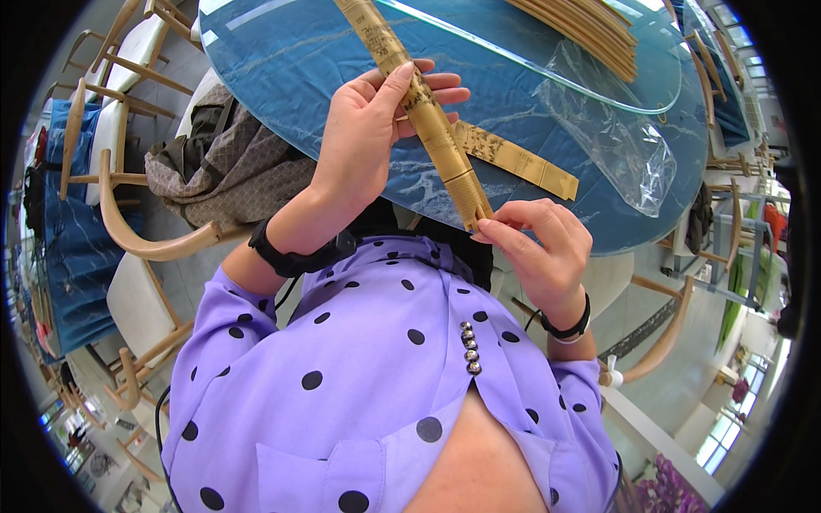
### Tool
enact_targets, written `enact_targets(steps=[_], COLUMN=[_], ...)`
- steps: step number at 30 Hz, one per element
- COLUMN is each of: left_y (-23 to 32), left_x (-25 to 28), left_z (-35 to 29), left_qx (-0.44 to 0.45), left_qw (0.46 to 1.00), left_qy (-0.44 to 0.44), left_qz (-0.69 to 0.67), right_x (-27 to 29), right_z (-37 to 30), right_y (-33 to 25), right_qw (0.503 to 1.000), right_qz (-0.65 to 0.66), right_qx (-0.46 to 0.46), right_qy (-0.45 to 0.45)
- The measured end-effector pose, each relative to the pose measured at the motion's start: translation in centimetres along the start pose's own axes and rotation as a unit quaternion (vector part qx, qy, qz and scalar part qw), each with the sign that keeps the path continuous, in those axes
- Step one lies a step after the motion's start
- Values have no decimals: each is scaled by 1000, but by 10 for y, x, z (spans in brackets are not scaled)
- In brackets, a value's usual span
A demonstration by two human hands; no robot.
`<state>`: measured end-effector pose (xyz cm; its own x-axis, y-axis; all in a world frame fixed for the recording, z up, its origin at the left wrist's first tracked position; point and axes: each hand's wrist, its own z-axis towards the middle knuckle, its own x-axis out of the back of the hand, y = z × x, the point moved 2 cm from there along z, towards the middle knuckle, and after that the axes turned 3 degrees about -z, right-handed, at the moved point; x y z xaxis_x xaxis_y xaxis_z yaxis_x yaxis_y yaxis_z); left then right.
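A long, narrow gold carton with dark printing slants across the near side of the table, its lower end toward my body. My left hand is wrapped around its middle, thumb on top and fingertips showing on the far side. At the lower end, small flaps stand out, and my right hand pinches one between thumb and forefinger. Beneath the carton, a flat gold carton of similar print lies on the blue table. The upper end of the held carton runs out of view.
The round table has a blue marbled cover and a raised glass turntable. A stack of long tan strips rests there. Crumpled clear plastic lies at right. A patterned grey-brown bag or cloth sits on a wooden chair at left.
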<state>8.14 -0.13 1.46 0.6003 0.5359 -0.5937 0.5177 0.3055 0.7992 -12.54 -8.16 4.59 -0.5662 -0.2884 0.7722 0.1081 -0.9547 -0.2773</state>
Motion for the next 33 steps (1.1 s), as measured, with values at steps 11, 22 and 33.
enact_targets(steps=[11,22,33], left_y=[-7,-21,-24], left_x=[-14,-14,-22], left_z=[-5,-5,-3], left_qx=[4,-19,31], left_qw=[999,995,998], left_qy=[32,28,22], left_qz=[-20,-96,-44], right_x=[-4,-20,-25], right_z=[5,12,21], right_y=[-6,-12,-13], right_qw=[999,998,998], right_qz=[-26,-32,-53], right_qx=[25,39,19], right_qy=[12,30,5])
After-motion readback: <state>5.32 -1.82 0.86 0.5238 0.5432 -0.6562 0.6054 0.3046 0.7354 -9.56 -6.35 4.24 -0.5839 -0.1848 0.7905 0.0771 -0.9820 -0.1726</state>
